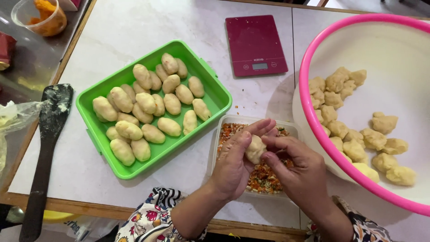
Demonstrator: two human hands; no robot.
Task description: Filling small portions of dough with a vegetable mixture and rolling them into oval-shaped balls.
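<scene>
- Over a clear plastic container of chopped filling (264, 179), orange, white and green, near the front edge of the pale worktop (134, 36), two bare hands meet around one piece of dough (255, 149).
- Left hand (235, 163) cups the dough from the left, its fingers (257, 129) curled loosely over the top; right hand (298, 163) presses in from the right with thumb and fingertips touching the dough. Both are partly closed around it, neither clenched tight.
- Left of the hands, a green rectangular tray (96, 136) holds about two dozen smooth, oval dough rolls (148, 103), laid close together in rough rows. These look finished, and they fill most of the tray.
- Right of the hands, a large white basin with a pink rim (309, 116) holds about twenty rough, lumpy dough portions (354, 134), unshaped. Judging by this, the work seems roughly half done.
- Plenty of filling shows in the container.
- Behind the container sits a flat dark-red kitchen scale (255, 42), with nothing on it.
- At the far left lies a black spatula (47, 134) dusted with flour, beside a plastic cup of orange food (42, 18).
</scene>
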